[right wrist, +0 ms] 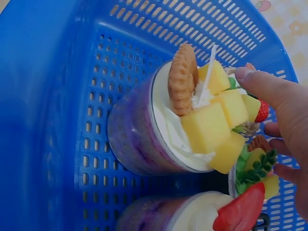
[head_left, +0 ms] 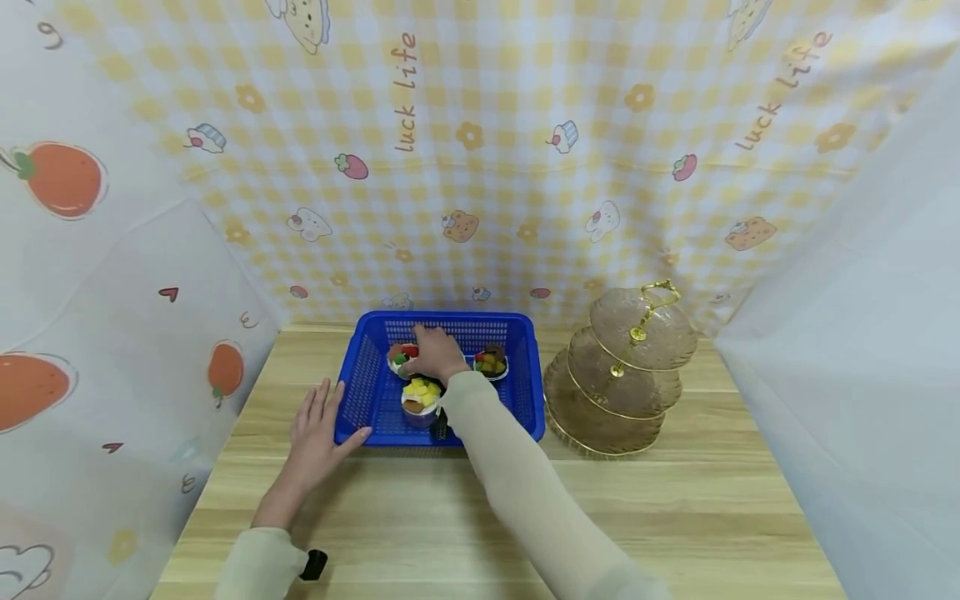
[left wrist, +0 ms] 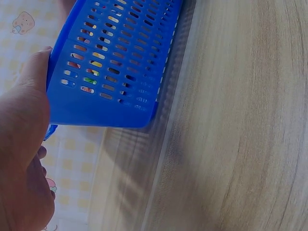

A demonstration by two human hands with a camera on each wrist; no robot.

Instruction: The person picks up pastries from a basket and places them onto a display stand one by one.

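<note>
Nearest, over the front part of the desk [head_left: 420, 533], lie the left sleeve [head_left: 258, 567] and the right sleeve [head_left: 525, 475], both pale; a small black device [head_left: 314, 565] sits at the left cuff. Of the two hands, the left hand [head_left: 318, 429] is spread at the near left corner of the blue basket [head_left: 450, 316], touching it with the thumb against the rim. The basket stands left of centre, close to the far edge of the desk, and holds dessert cups. Toward its near side is the cup with yellow cubes [head_left: 421, 398], topped also with cream and a biscuit; close by it, the right wrist view shows the strawberry cup [right wrist: 192, 214], partly cut off. Farther in, the right hand [head_left: 437, 354] is inside the basket, just beside the red-and-green-topped cup [head_left: 402, 358], its fingers bent; whether they pinch it I cannot tell. The cup with mixed toppings [head_left: 491, 363] sits farther right, near the basket's right wall. Right of the basket, toward the far right corner of the desk, stands the three-tier stand [head_left: 630, 385], gold-rimmed with a gold handle. Beyond the far edge hangs the yellow checked cloth [head_left: 510, 183].
</note>
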